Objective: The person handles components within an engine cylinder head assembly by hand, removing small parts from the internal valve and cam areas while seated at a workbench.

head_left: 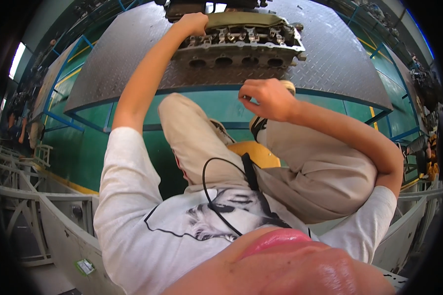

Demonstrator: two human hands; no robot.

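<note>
A metal engine cylinder head [241, 54] lies on the patterned steel tabletop in front of me, its row of round ports turned my way. Valve parts show along its upper side. Behind them runs a long olive-brown cover [246, 19]. My left hand [193, 23] is stretched out to the cover's left end, fingers closed on its edge; the fingertips are partly hidden. Nearer to me, my right hand [268, 99] hovers above my raised right knee, in front of the table edge. Its fingers are loosely curled in, with nothing visible in them.
The steel table [118, 59] has a blue-edged frame. Another dark machine part [182, 9] stands at its far side. Under my legs is a yellow seat [258, 151]. A black cable [205, 179] loops over my shirt. Grey metal railing [59, 216] rises behind me.
</note>
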